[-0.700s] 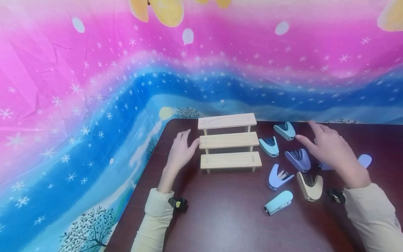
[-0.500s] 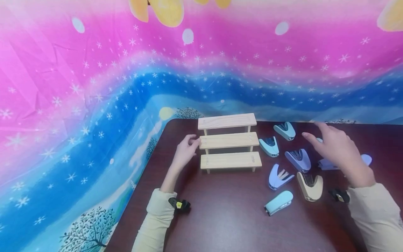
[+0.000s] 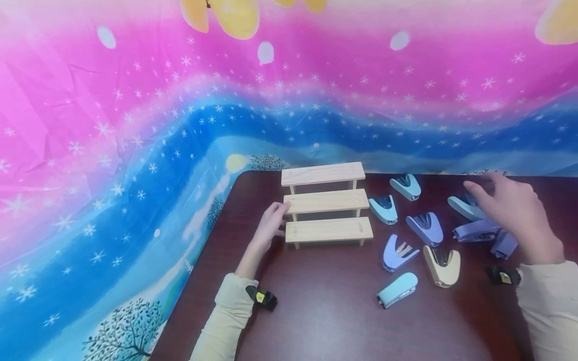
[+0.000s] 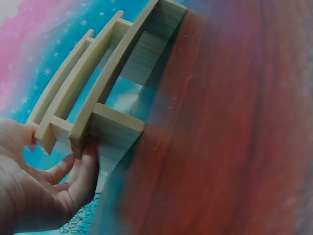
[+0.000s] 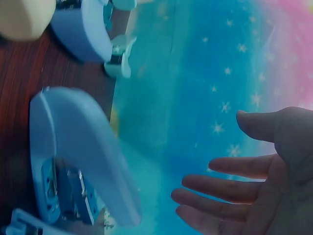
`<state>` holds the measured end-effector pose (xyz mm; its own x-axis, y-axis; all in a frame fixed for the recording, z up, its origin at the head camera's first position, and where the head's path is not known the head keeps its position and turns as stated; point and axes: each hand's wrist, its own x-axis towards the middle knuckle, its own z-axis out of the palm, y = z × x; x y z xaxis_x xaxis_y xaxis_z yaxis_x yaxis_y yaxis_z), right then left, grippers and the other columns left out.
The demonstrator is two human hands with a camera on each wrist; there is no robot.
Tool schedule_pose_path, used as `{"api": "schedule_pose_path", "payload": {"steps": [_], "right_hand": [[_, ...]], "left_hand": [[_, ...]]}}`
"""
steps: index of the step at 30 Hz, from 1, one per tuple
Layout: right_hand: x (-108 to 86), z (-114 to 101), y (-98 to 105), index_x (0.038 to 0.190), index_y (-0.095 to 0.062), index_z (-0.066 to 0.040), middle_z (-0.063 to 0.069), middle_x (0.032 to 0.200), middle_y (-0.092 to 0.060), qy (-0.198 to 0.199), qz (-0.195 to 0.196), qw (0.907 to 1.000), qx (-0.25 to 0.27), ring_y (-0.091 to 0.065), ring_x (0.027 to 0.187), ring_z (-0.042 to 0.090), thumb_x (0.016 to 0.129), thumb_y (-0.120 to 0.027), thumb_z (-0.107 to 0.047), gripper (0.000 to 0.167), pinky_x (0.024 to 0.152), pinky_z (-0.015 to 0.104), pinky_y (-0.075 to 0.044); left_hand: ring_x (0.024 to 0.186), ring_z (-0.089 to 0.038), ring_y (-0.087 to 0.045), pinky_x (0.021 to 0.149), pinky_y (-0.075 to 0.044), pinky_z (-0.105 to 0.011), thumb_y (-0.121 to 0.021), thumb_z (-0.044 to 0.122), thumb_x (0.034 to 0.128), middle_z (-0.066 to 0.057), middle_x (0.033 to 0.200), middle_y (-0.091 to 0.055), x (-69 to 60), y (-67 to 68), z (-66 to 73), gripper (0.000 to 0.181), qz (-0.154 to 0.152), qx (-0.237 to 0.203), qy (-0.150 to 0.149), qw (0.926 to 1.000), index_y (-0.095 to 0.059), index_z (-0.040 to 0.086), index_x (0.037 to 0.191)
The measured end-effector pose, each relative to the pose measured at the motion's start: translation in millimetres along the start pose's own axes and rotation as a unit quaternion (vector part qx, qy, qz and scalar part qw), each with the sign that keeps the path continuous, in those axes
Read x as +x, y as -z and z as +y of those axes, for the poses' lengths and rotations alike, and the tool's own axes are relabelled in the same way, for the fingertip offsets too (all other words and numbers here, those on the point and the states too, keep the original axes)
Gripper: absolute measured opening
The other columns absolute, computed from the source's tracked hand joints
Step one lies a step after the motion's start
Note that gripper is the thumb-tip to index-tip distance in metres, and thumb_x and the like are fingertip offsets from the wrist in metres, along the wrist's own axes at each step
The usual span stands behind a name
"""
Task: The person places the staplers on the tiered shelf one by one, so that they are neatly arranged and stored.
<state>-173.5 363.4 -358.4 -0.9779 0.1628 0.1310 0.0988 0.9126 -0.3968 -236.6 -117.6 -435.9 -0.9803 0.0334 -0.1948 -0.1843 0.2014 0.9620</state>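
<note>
left hand (image 3: 269, 225): fingers clamped on the left end of the wooden rack (image 3: 327, 229), thumb at the middle step, other fingers bent round the front step's end.
rack: upright on the dark bench (image 3: 316, 316), three open steps; no box or tray shows, and this stand is the nearest thing to a holder.
middle staplers: mint stapler (image 3: 383, 213) just beside the rack, lilac stapler (image 3: 397, 255), light mint stapler (image 3: 397, 290) nearest the person, far mint stapler (image 3: 407, 188), purple stapler (image 3: 426, 230), cream stapler (image 3: 442, 268).
right staplers: teal stapler (image 3: 462, 206), violet stapler (image 3: 474, 230), end stapler (image 3: 502, 245), close together; whether they touch is hard to tell.
all staplers: the nine in view lie on the bench, none on the steps; the work looks barely begun, only the rack being held.
right hand (image 3: 519, 210): above the right staplers, fingers apart, gripping nothing.
</note>
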Motion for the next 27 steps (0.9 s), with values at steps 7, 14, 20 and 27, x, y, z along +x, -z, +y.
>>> {"api": "schedule_pose_path", "payload": {"steps": [7, 14, 20, 27], "right_hand": [[1.3, 18, 4, 0.142, -0.042, 0.015, 0.044, 0.116, -0.055, -0.048, 0.002, 0.9988, 0.001, -0.049, 0.1, 0.062, 0.107, -0.044, -0.054, 0.078, 0.077, 0.075, -0.043], [3.5, 40, 2, 0.135, -0.042, 0.02, 0.049, 0.129, -0.044, -0.077, -0.005, 0.997, 0.005, -0.041, 0.115, 0.068, 0.106, -0.043, -0.055, 0.08, 0.091, 0.08, -0.038], [4.7, 50, 1, 0.136, -0.038, 0.025, 0.051, 0.129, -0.04, -0.087, -0.025, 0.9959, -0.003, -0.039, 0.115, 0.069, 0.106, -0.047, -0.053, 0.083, 0.094, 0.079, -0.037], [7.1, 66, -5, 0.125, -0.039, 0.028, 0.051, 0.12, -0.042, -0.068, -0.068, 0.9953, -0.009, -0.039, 0.11, 0.069, 0.104, -0.056, -0.047, 0.079, 0.091, 0.081, -0.037]], "left_hand": [[0.088, -0.025, -0.065, 0.062, -0.056, -0.033, -0.051, 0.05, 0.1028, -0.017, 0.114, -0.062, 1.8, -0.5, -9.2, 0.057, -0.02, -0.03, 0.014, 0.9992, -0.061, 0.003, 0.133], [0.087, -0.023, -0.067, 0.062, -0.056, -0.031, -0.05, 0.054, 0.1028, -0.016, 0.11, -0.06, 5.0, -0.8, -18.5, 0.066, -0.037, -0.066, 0.01, 0.9971, -0.053, 0.004, 0.145], [0.092, -0.024, -0.067, 0.068, -0.058, -0.032, -0.047, 0.056, 0.1041, -0.013, 0.11, -0.061, 7.9, 0.2, -26.9, 0.065, -0.052, -0.096, -0.003, 0.994, -0.051, 0.007, 0.146], [0.092, -0.023, -0.066, 0.07, -0.058, -0.032, -0.046, 0.055, 0.1053, -0.012, 0.109, -0.061, 7.8, 0.9, -29.2, 0.061, -0.056, -0.108, -0.016, 0.9925, -0.054, 0.005, 0.14]]}}
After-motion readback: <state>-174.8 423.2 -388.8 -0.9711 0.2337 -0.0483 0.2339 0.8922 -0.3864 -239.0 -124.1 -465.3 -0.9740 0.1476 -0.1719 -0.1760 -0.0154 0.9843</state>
